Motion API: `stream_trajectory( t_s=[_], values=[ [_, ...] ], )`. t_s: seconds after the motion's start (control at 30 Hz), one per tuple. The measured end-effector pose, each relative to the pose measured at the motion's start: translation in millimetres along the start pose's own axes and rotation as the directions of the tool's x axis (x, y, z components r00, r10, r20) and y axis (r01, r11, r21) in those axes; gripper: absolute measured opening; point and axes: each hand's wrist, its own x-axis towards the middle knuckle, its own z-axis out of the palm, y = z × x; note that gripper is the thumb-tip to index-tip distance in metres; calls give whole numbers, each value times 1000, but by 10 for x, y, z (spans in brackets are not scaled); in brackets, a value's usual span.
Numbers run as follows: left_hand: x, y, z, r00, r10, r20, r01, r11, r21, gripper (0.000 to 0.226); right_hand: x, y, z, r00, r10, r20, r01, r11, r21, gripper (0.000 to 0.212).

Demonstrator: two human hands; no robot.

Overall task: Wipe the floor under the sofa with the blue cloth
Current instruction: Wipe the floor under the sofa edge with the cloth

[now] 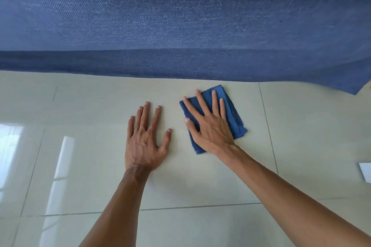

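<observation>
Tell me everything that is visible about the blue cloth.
The blue cloth is a small, dark blue rag that looks soft and woven, folded into a rough rectangle with layered edges showing on its right side. It lies flat on the pale tiled floor, just in front of the sofa edge. The right hand presses on it, palm down, fingers spread.

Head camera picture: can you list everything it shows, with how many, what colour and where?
sofa: one, blue fabric, across the top, lower edge just beyond the hands
floor: pale glossy tiles with thin grout lines, filling the lower part
cloth: one, blue, folded, flat on the floor in front of the sofa
white object: one, cut off at the right edge, cannot tell what
left hand: flat on bare floor, fingers spread
right hand: flat on the cloth, fingers spread
</observation>
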Motion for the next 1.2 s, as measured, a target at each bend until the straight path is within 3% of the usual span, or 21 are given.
stream_trajectory(
  t_s=[0.07, 0.1, 0.2, 0.27, 0.37, 0.43, 0.47, 0.57, 0.63, 0.77, 0.8, 0.87, 0.97, 1.0, 1.13, 1.2],
  values=[
    [4, 3, 0, 1000, -3, 0, 3, 1000, -3, 71, -318, 227, -76, 981, -183, 61, 185, 983, -18, 59],
    [1, 11, 2, 1000, -2, -1, 2, 1000, -9, 71, -308, 344, -81, 982, -178, 57, 179, 984, -24, 59],
    [5, -4, 9, 1000, -2, -13, 2, 1000, -8, 71, 162, 195, -73, 987, 162, -22, -161, 986, 28, 59],
    [8, 1, 14, 1000, 3, -10, -3, 1000, -14, 72, 384, -104, -46, 961, 275, -22, -273, 960, 65, 60],
    [-2, 0, 14, 1000, 5, -3, -5, 1000, -4, 73, 112, -126, 9, 1000, -6, -8, 6, 1000, 9, 58],
    [0, -12, 2, 1000, 5, 4, -5, 1000, -6, 73, -176, 87, -41, 987, -159, 38, 159, 987, -2, 58],
    [-10, -4, -6, 1000, 2, 8, -2, 1000, -5, 73, -185, 180, -50, 987, -154, 40, 154, 988, 1, 58],
    [7, 9, -7, 1000, 7, -7, -7, 1000, -3, 73, 244, 58, -54, 992, 124, -30, -122, 991, 58, 57],
    [15, -4, 7, 1000, 5, -8, -6, 1000, -7, 73, 403, -130, -51, 979, 203, -29, -201, 977, 77, 57],
    [-14, -13, -13, 1000, 16, -12, -16, 999, -30, 73, -259, 151, -43, 992, -126, 23, 127, 992, -11, 57],
    [-15, 0, -12, 1000, 17, -14, -17, 999, -34, 73, -367, 276, -57, 988, -150, 43, 151, 988, -18, 58],
    [-21, -1, -6, 1000, 14, -19, -15, 1000, -15, 73, -230, 336, -64, 999, -40, 15, 40, 999, 7, 58],
    [5, -5, 18, 1000, 14, -25, -14, 1000, -19, 73, 199, -2, -13, 964, 260, -48, -257, 965, 58, 58],
    [4, -4, 19, 999, 12, -30, -12, 1000, -19, 72, 222, -128, 1, 961, 275, -42, -272, 960, 63, 58],
    [-13, -8, -15, 1000, 8, -15, -9, 999, -31, 73, -268, -84, 12, 998, -52, 20, 52, 999, 3, 56],
    [-9, 7, -16, 1000, 8, -7, -8, 1000, -19, 74, -428, 156, -25, 991, -128, 35, 127, 992, 21, 57]
  ],
)
